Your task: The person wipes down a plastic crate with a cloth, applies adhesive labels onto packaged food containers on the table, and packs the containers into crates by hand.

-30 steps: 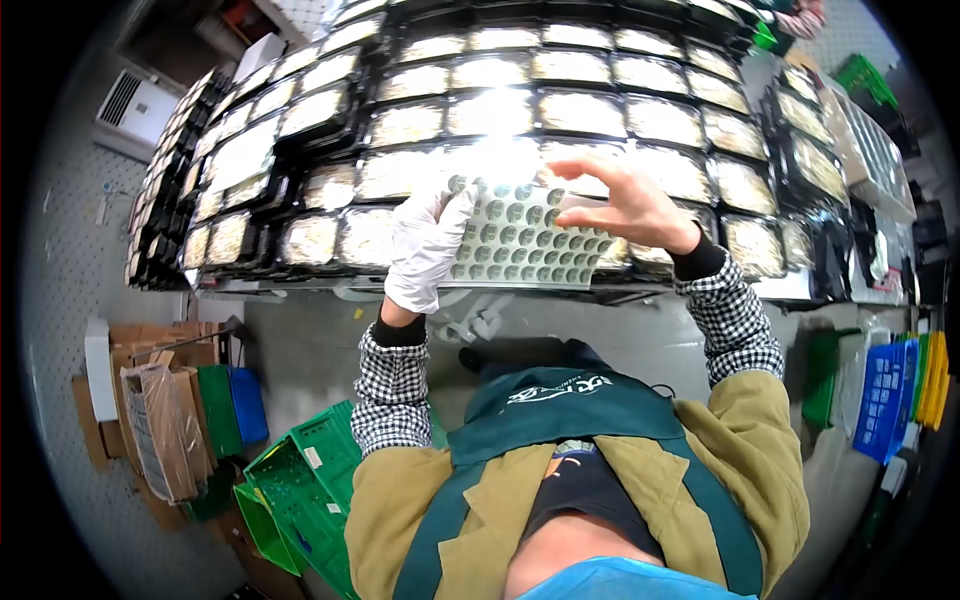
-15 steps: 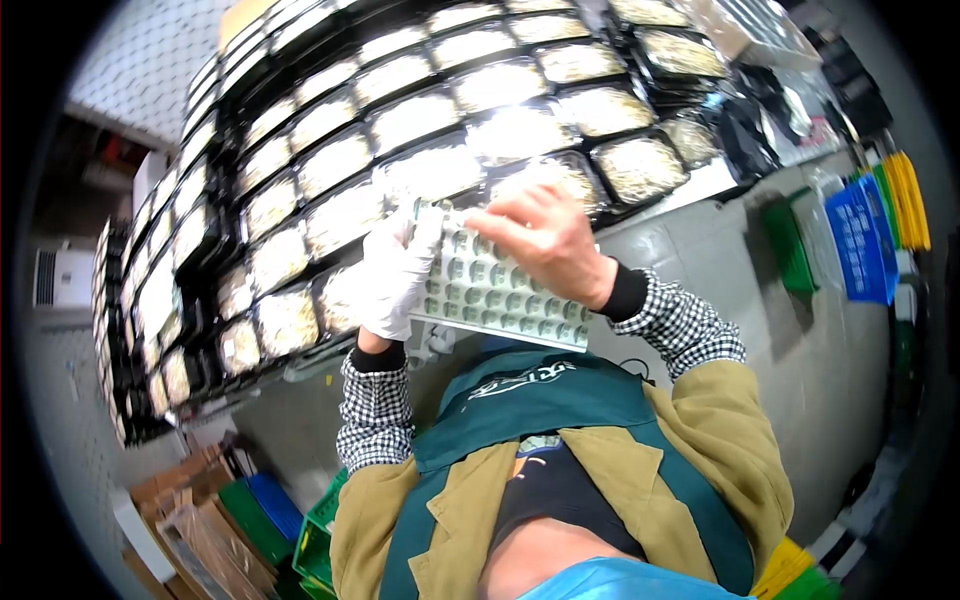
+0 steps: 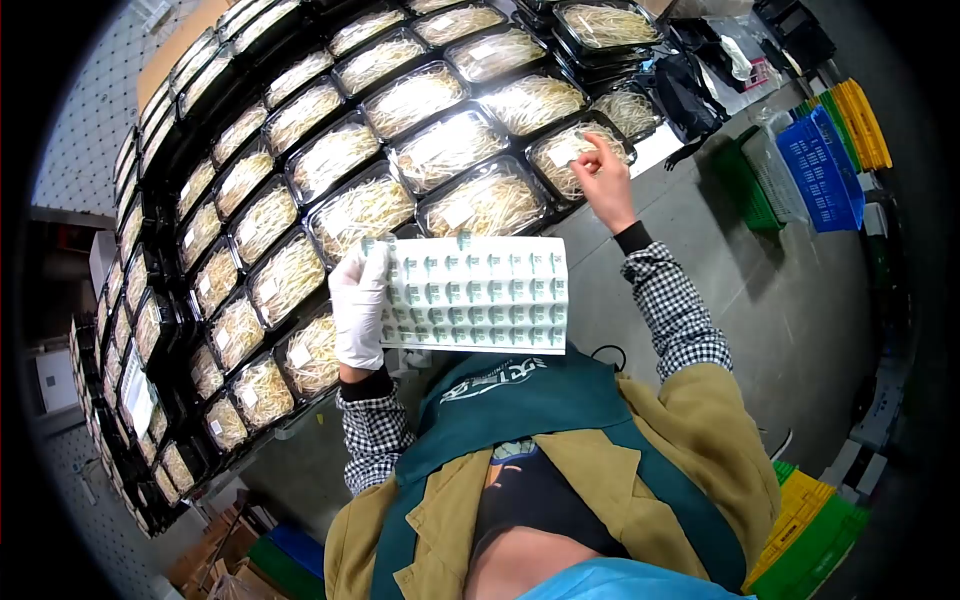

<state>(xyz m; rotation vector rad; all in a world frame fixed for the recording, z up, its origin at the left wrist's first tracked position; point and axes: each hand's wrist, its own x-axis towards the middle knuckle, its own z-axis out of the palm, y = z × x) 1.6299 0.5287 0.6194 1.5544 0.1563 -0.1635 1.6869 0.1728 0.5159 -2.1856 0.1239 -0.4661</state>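
My left hand, in a white glove, grips the left edge of a white sheet with rows of round green stickers. Bare and reaching forward, my right hand is over a clear-lidded black tray of pale sprouts at the table's right end. Its thumb and forefinger are pinched together near the lid; anything between them is too small to make out. Just beyond the sheet sits another sprout tray with a small white label on its lid.
Many sprout trays in stacks cover the table. Black bags lie at its far right. Blue and green crates stand on the floor to the right, with yellow and green ones at the lower right.
The view has turned toward the table's right end. My right hand has moved from the sticker sheet out to the rightmost tray. My left hand still holds the sheet, now flatter.
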